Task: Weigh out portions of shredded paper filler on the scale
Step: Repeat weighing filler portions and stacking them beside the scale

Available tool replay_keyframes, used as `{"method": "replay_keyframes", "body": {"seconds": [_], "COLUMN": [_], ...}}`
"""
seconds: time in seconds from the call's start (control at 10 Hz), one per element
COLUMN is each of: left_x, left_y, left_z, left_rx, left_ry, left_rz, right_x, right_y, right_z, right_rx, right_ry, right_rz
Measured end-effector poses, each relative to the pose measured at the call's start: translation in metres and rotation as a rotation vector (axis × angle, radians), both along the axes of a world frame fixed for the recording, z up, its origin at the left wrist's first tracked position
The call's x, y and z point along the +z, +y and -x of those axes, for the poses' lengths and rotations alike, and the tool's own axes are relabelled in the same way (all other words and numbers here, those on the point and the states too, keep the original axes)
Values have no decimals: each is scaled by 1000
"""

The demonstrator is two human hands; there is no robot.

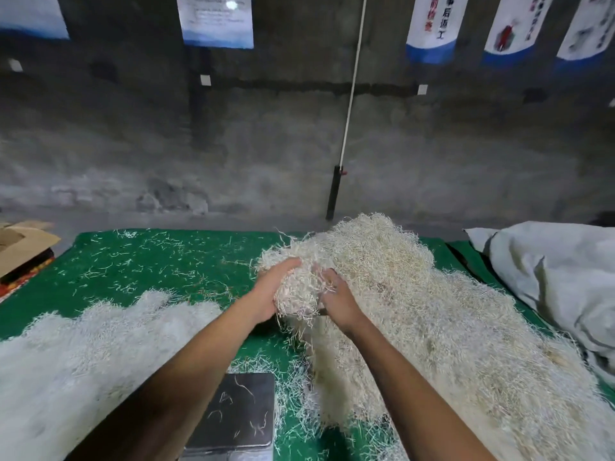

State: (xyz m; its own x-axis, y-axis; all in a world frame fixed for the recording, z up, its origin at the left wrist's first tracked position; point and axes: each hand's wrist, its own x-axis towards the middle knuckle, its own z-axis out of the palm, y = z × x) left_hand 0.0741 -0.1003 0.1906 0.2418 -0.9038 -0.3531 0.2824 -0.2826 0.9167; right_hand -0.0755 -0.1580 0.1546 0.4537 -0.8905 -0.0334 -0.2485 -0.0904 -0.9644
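A big heap of cream shredded paper filler (432, 314) covers the right half of the green table. At its left edge my left hand (271, 294) and my right hand (337, 302) cup a clump of filler (299, 297) between them, fingers curled round it, lifted a little off the table. The scale (238, 414), a dark square metal platform with a few stray strands on it, sits near the front edge below my forearms. My left forearm crosses over its left corner.
A second, paler pile of filler (76, 367) lies at the left front. Loose strands litter the green tabletop (149, 267). A grey sack (559, 281) lies at the right, a cardboard box (23, 244) at the far left. A concrete wall stands behind.
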Motion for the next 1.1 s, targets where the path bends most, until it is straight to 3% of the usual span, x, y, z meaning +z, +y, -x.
{"method": "replay_keyframes", "body": {"seconds": [0.2, 0.3, 0.4, 0.6, 0.7, 0.8, 0.9, 1.0, 1.1], "left_x": [-46, -62, -80, -104, -130, -143, -154, -152, -165], "left_y": [51, 89, 120, 171, 209, 215, 202, 197, 204], "left_z": [-28, -45, -60, -88, -113, -114, -108, -109, -115], "left_rx": [-155, -35, 211, 444, 191, 116, 142, 20, 6], "left_ry": [312, 143, 53, 11, -327, -489, -433, -632, -620], "left_rz": [26, -35, -50, -140, -236, -175, -140, -107, -154], "right_x": [-19, -50, -75, -116, -147, -154, -140, -126, -142], "right_y": [37, 56, 72, 100, 114, 128, 131, 121, 122], "right_z": [-39, -34, -29, -24, 6, 0, -28, -40, -38], "right_rx": [-96, -167, -223, -395, -412, -295, -146, -86, -100], "right_ry": [-47, -9, -30, -70, 49, -1, -74, -221, 45], "right_rz": [-98, -170, -261, -382, -442, -521, -549, -557, -448]}}
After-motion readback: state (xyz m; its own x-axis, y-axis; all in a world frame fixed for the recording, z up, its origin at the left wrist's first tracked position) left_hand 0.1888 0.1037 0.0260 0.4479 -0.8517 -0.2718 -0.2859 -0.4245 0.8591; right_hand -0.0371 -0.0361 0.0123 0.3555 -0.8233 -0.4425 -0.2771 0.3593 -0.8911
